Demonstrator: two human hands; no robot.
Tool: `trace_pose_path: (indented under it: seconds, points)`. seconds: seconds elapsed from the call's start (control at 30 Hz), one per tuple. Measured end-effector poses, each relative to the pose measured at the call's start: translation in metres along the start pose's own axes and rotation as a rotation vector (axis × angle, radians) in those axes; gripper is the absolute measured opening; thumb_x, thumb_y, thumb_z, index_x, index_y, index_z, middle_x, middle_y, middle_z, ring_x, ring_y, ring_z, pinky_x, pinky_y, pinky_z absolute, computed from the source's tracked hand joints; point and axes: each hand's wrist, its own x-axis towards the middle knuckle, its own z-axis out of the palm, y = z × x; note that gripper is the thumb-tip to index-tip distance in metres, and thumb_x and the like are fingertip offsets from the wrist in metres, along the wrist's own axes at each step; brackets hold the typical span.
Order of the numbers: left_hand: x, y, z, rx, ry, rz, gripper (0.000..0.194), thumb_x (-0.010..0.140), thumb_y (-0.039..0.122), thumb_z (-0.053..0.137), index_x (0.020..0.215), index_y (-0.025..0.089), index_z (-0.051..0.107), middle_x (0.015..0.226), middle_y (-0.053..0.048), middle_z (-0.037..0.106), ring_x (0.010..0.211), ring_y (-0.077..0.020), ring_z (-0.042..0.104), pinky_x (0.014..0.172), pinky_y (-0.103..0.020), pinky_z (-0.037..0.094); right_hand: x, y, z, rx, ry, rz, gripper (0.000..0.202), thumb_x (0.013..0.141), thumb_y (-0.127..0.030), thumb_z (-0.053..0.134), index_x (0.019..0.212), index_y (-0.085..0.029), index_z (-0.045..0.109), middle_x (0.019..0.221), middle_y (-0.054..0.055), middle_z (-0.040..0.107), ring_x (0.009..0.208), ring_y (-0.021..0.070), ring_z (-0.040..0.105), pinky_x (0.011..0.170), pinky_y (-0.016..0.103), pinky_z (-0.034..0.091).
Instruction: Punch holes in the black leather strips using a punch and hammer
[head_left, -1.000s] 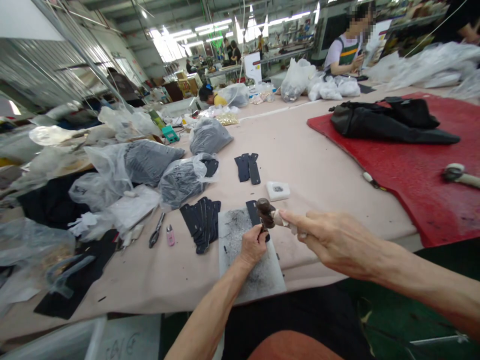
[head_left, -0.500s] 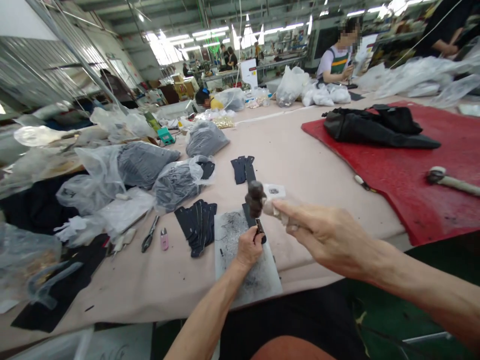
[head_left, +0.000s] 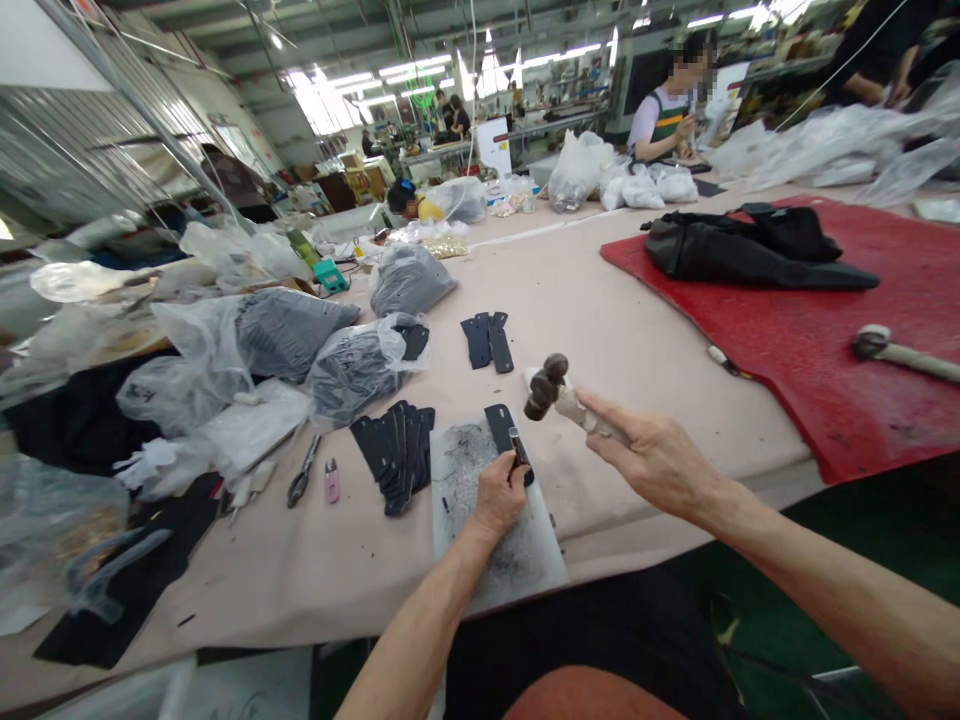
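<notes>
My left hand [head_left: 501, 494] is closed around a short metal punch [head_left: 516, 443], held upright on a dark strip [head_left: 498, 424]. The strip lies on a worn whitish board [head_left: 517, 560] at the table's near edge. In my right hand [head_left: 660, 450] is a hammer [head_left: 559, 385], gripped by its pale wrapped handle. Its dark metal head hangs in the air to the upper right of the punch, apart from it. Left of the board lies a fanned pile of dark pieces [head_left: 394, 455]. A smaller group of similar pieces [head_left: 487, 340] rests beyond the board.
Pliers [head_left: 303, 475] and pink thread snips [head_left: 331, 481] lie on the left. Plastic bags of dark pieces [head_left: 356, 370] crowd that side. On the right, a red sheet [head_left: 795, 370] bears a black bag [head_left: 750, 250] and a second hammer [head_left: 892, 350]. A co-worker [head_left: 664, 120] sits across the table.
The hammer has shifted right, away from above the punch, uncovering the punch's top and the strip's far end. My left hand keeps its place with the punch.
</notes>
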Motion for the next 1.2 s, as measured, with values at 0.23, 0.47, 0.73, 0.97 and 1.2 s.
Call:
trace_pose_path:
  seconds: [0.23, 0.47, 0.73, 0.97, 1.2]
  points:
    - [0.000, 0.003, 0.000, -0.091, -0.001, -0.120, 0.014, 0.086, 0.020, 0.052, 0.086, 0.018, 0.065, 0.082, -0.005, 0.071, 0.077, -0.0174, 0.065, 0.075, -0.028, 0.048, -0.029, 0.098, 0.079, -0.068, -0.131, 0.480, 0.048, 0.088, -0.033, 0.051, 0.132, -0.015, 0.058, 0.087, 0.009, 0.070, 0.072, 0.0215, 0.066, 0.069, 0.033, 0.050]
    - [0.002, 0.010, -0.006, -0.200, 0.029, -0.171, 0.018, 0.086, 0.023, 0.051, 0.090, 0.019, 0.068, 0.089, -0.006, 0.073, 0.086, -0.0189, 0.068, 0.083, -0.031, 0.050, 0.003, 0.053, 0.137, 0.053, -0.219, 0.419, 0.020, 0.085, -0.026, 0.056, 0.095, -0.016, 0.071, 0.098, 0.010, 0.072, 0.092, 0.0200, 0.064, 0.079, 0.026, 0.043]
    - [0.009, 0.007, -0.001, -0.590, 0.201, -0.511, 0.026, 0.084, 0.039, 0.054, 0.094, 0.017, 0.063, 0.089, -0.007, 0.073, 0.078, -0.0200, 0.071, 0.070, -0.033, 0.057, 0.010, 0.051, 0.182, 0.114, -0.213, 0.561, 0.012, 0.066, -0.011, 0.061, 0.076, -0.014, 0.068, 0.077, 0.011, 0.071, 0.078, 0.0209, 0.063, 0.066, 0.027, 0.037]
    - [-0.004, -0.004, -0.050, 0.067, 0.213, -0.554, 0.025, 0.084, 0.039, 0.053, 0.072, 0.018, 0.059, 0.065, -0.004, 0.064, 0.063, -0.0190, 0.063, 0.061, -0.027, 0.046, 0.003, 0.056, 0.177, 0.361, -0.179, 0.605, 0.008, 0.063, -0.015, 0.057, 0.058, -0.020, 0.053, 0.055, 0.000, 0.058, 0.059, 0.0146, 0.054, 0.056, 0.024, 0.034]
    - [-0.026, 0.014, -0.072, 0.557, 0.154, -0.366, 0.027, 0.087, 0.040, 0.058, 0.096, 0.016, 0.064, 0.091, -0.013, 0.066, 0.087, -0.0289, 0.064, 0.076, -0.038, 0.048, -0.012, 0.037, 0.166, 0.772, -0.147, 0.664, 0.013, 0.069, -0.029, 0.056, 0.068, -0.022, 0.046, 0.050, -0.005, 0.055, 0.046, 0.0111, 0.047, 0.048, 0.023, 0.036]
